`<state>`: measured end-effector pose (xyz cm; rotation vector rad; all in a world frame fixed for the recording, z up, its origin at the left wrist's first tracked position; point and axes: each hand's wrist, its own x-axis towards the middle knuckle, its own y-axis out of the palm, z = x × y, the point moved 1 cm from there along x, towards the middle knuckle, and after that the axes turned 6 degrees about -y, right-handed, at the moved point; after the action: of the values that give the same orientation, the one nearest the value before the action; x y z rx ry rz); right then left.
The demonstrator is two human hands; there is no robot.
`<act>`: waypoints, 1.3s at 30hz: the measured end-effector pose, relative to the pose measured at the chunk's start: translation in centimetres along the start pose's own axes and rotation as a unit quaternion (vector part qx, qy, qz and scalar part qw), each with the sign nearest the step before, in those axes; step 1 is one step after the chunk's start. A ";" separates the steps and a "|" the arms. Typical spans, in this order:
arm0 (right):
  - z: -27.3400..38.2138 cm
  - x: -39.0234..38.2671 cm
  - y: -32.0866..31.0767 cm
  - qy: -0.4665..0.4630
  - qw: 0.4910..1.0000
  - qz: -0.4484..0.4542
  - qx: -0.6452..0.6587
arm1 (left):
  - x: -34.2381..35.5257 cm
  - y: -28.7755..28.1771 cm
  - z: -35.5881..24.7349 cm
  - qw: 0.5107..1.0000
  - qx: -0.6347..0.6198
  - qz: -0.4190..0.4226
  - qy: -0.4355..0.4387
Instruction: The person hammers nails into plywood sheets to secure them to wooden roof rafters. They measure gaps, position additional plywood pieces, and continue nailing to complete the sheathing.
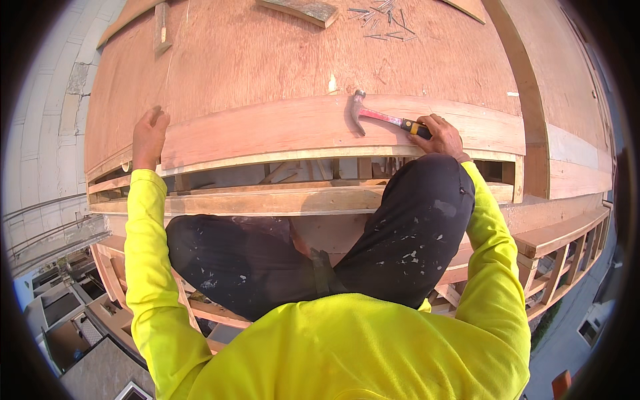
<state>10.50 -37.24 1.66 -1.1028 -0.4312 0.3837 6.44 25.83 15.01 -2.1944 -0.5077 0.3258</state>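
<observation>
My right hand grips the black-and-yellow handle of a claw hammer, whose red shaft and metal head lie over a pale plywood strip. The strip runs along the front edge of a larger plywood panel. My left hand is at the strip's left end, fingers curled in; what they hold, if anything, I cannot make out. Loose nails lie on the panel at the top. Below the strip, timber framing shows through a long gap, above my bent legs.
A short board and a wood offcut lie on the panel's far part. Another panel adjoins at the right, with slatted framing below it. Drops beside the structure show pavement at right and buildings at lower left.
</observation>
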 end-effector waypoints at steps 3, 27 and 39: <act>-0.7 2.5 -0.1 -0.027 0.996 -0.022 0.080 | 0.3 6.2 -1.3 0.993 0.086 0.067 0.034; -12.4 21.6 4.4 -0.024 0.992 -0.116 0.052 | -11.4 25.7 -4.7 0.970 0.001 -0.244 -0.010; 16.3 12.9 8.1 0.064 0.758 0.235 0.605 | -17.3 25.4 -10.6 0.892 -0.430 -0.090 -0.106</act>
<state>12.46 -14.99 2.42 0.0856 0.2670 0.8618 1.63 -3.80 2.56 -2.9419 -1.1386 0.2653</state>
